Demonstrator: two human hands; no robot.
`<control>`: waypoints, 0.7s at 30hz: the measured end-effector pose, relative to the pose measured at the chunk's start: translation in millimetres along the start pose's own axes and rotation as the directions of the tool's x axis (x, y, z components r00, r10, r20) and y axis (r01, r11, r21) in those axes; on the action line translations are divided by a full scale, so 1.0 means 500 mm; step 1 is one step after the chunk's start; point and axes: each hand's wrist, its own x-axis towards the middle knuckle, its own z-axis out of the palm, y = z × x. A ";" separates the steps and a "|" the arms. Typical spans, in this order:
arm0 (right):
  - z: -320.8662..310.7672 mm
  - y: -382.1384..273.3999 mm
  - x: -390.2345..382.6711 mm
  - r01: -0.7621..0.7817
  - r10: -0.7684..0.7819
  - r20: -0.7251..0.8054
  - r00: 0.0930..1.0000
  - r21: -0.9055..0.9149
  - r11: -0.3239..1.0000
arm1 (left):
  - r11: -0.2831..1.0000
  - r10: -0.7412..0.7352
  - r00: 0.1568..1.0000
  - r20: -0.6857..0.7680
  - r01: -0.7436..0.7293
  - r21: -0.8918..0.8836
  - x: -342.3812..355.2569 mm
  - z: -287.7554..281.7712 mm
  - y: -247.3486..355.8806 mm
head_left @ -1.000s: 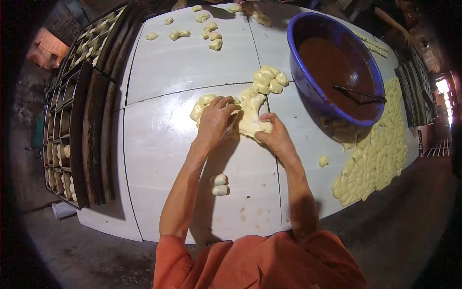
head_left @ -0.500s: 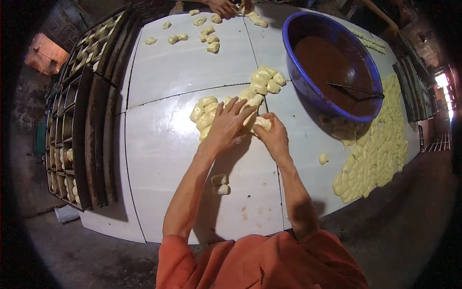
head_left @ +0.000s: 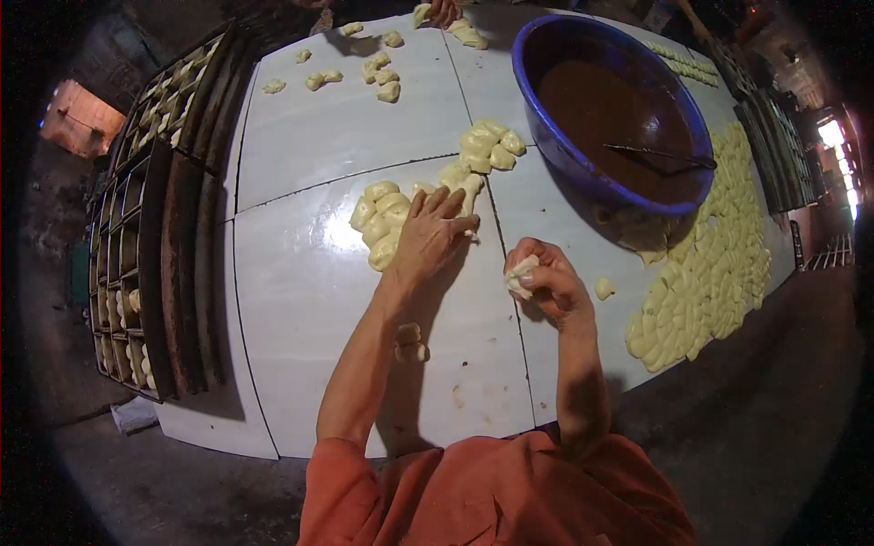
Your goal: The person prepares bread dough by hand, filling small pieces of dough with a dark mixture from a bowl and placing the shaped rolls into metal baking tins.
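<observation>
My left hand lies with fingers stretched out on the pale yellow dough near the table's middle. Beside it sits a cluster of smooth dough lumps, partly covered by the fingers, and more lumps lie just beyond. My right hand is raised to the right, its fingers closed around a torn piece of dough. Two small dough pieces rest on the tabletop nearer to me, by my left forearm.
A large blue basin of brown paste with a dark utensil stands at the right. Past it spreads a sheet of flattened dough pieces. Compartmented wooden racks line the left side. Another person's hand is at the far edge.
My right hand has drawn away from the dough, rightward and toward me, with a piece in its fingers. My left hand stays on the dough. The view has shifted slightly.
</observation>
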 end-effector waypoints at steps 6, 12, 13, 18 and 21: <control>0.007 -0.038 -0.058 0.038 -0.030 -0.290 0.956 0.024 0.999 | 0.943 -0.074 0.997 -0.023 0.062 -0.326 -0.042 -0.053 0.098; 0.014 -0.021 -0.082 0.006 -0.101 -0.333 0.937 -0.275 0.962 | 0.422 -0.282 0.912 0.298 0.397 -0.815 -0.046 -0.072 0.212; 0.014 -0.025 -0.089 0.011 -0.109 -0.337 0.935 -0.278 0.961 | 0.366 -0.315 0.893 0.322 0.427 -0.827 -0.047 -0.069 0.224; -0.003 -0.009 -0.123 0.179 -0.494 -0.418 0.762 -0.598 0.781 | 0.124 -0.288 0.926 0.244 0.289 -0.949 -0.059 -0.006 0.283; 0.006 -0.030 -0.143 0.203 -0.474 -0.478 0.739 -0.513 0.834 | 0.457 -0.393 0.914 -0.098 0.101 -0.884 -0.036 -0.012 0.355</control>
